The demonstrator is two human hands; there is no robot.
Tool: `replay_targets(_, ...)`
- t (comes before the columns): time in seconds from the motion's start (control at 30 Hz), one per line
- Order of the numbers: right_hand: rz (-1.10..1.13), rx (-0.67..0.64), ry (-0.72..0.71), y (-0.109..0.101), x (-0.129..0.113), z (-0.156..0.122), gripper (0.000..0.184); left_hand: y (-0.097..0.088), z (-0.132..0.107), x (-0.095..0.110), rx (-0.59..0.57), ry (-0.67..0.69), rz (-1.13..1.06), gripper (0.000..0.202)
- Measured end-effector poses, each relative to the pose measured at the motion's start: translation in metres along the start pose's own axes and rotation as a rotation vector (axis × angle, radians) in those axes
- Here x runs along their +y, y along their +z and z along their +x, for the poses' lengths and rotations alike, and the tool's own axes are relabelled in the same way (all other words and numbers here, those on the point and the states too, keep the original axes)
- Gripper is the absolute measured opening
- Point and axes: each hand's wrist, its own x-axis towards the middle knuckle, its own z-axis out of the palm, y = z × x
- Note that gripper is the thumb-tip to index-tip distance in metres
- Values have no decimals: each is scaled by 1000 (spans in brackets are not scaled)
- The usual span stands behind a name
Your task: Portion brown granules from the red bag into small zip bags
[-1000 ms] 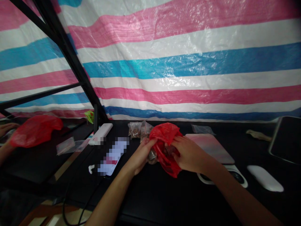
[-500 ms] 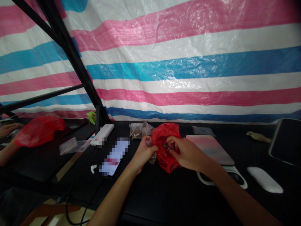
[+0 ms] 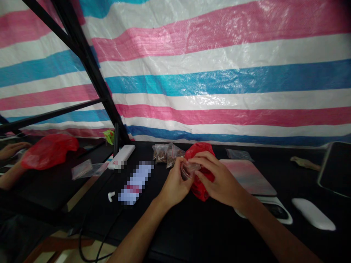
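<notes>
The small clear bag [image 3: 189, 168] is held in the left hand [image 3: 175, 188] over the table [image 3: 181, 226], seemingly to spread its mouth; the right hand [image 3: 221, 179] is narrowed at that mouth, whether gripping cannot be told; the red bag [image 3: 202, 191] is placed close by, presumably for reach.

Pretty dim indoor shot overall. Striped tarp [image 3: 219, 80] easily brightest area, crinkles throwing white glare speckles around its middle; light source hard to place. Black table [image 3: 170, 226] super dark, near side sinks into murk, shadows barely readable. Far right top corner vignetted almost black. Wide-lens look, right forearm [image 3: 276, 226] stretched toward near edge. Clear bag [image 3: 189, 170] kinda soft, detail mushy. Phone screen [image 3: 135, 182] covered in chunky pixel blocks.
</notes>
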Motion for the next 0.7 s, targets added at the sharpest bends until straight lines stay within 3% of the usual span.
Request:
replay_targets(0.17,-195,-50,-128,4,3,-2,55,1,0,-1,-11,23,21,27)
replay_targets(0.33,-332,50,17,-6,12,1,41,-4,3,-6,97,30,136,18)
replay_targets(0.5,-605,-141,141,-12,27,0,37,-12,6,-11,214,-55,187,25)
replay_targets(0.7,-699,-144,195,-5,35,-2,34,-8,11,-12,226,-183,82,40)
